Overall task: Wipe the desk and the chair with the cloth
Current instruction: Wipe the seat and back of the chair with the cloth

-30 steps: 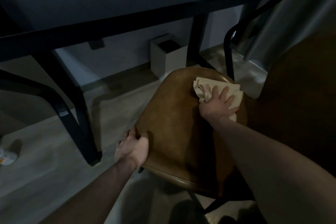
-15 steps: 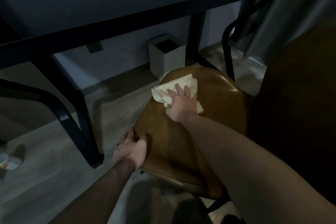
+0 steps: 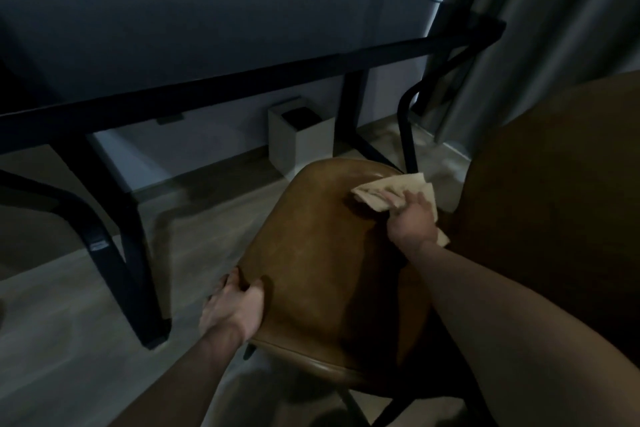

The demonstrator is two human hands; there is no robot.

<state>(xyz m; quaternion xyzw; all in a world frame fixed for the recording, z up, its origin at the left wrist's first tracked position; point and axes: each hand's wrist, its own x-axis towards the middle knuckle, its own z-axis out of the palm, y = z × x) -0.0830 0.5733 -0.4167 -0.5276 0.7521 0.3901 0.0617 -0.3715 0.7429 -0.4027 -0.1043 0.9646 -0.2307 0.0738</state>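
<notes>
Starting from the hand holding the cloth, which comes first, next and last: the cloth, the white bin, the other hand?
From the right hand:
1. Cloth, under its fingers on the chair seat.
2. White bin, on the floor beyond the seat.
3. Left hand, gripping the seat's near-left edge.

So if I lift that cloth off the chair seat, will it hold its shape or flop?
Probably flop: the cloth lies crumpled and folded under the right hand. It looks thin, so likely light. On the smooth chair seat it should slide easily.
</notes>
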